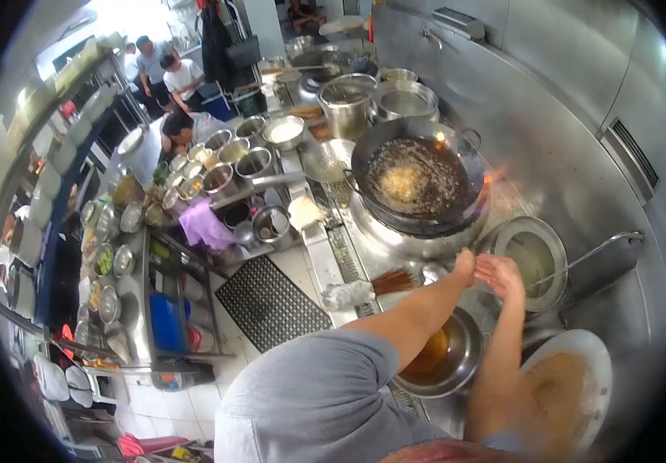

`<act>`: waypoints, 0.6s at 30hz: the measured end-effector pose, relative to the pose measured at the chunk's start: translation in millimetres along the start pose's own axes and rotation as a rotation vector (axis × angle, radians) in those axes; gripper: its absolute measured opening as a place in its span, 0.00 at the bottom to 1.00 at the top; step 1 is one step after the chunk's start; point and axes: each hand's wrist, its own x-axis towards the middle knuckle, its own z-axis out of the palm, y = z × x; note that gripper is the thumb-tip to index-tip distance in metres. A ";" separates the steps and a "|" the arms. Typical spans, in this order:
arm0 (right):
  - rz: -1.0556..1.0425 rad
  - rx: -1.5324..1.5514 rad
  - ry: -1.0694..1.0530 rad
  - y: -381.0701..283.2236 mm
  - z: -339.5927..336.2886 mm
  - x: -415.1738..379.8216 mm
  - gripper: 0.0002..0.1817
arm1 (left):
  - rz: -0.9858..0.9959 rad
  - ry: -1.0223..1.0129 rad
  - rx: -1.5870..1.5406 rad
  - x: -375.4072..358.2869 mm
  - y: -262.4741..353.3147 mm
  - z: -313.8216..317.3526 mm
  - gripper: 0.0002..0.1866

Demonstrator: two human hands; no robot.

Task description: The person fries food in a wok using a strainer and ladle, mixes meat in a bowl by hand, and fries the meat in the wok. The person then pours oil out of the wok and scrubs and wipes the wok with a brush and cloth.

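Note:
My left hand point(465, 268) and my right hand point(502, 276) meet in front of the wok, close together or touching. The right hand's fingers stretch toward the left hand, whose own fingers are mostly hidden. Just beyond them, a large black wok point(367, 166) holds dark, bubbling oil with a golden mass point(401, 185) frying in it. Beneath my forearms stands a metal bowl point(469, 339) with orange-brown liquid. To the right of my right forearm, a white basin point(601, 370) contains a light brown, powdery or grainy mix.
Flames point(490, 179) show at the wok's right rim. A pot of cloudy liquid point(529, 258) stands beside a bent faucet pipe point(610, 247). A brown bristle brush point(393, 282) lies near my left forearm. Several metal containers point(254, 163) line the left counter; people point(184, 79) are behind.

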 end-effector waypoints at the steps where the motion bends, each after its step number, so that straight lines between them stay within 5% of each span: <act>1: 0.023 -0.013 0.003 6.3 -7.1 2.0 0.21 | -0.015 0.010 -0.019 -9.6 -5.8 6.5 0.27; 5: 0.119 0.206 0.116 14.0 1.2 13.2 0.31 | -0.011 -0.068 -0.227 -12.1 15.1 13.1 0.31; 7: -0.001 0.179 0.017 12.6 11.3 7.8 0.33 | 0.021 -0.093 0.174 -33.0 33.7 20.3 0.34; 8: 0.043 -0.065 0.104 11.6 30.9 -1.1 0.31 | 0.036 -0.086 0.164 -48.0 40.2 22.0 0.34; 10: -0.008 -0.054 0.135 15.5 72.3 -16.3 0.31 | 0.042 -0.082 0.076 -83.5 53.4 23.0 0.38; 14: -0.069 -0.060 0.210 6.8 133.3 -41.0 0.32 | 0.290 -0.364 -0.153 -142.4 58.2 -14.3 0.40; 17: -0.061 -0.311 0.323 12.1 169.4 -36.3 0.34 | 0.338 -0.416 -0.165 -192.8 75.0 -44.7 0.40; 18: -0.092 -0.155 0.248 29.6 188.9 -34.9 0.32 | 0.301 -0.426 -0.199 -194.2 89.6 -68.9 0.43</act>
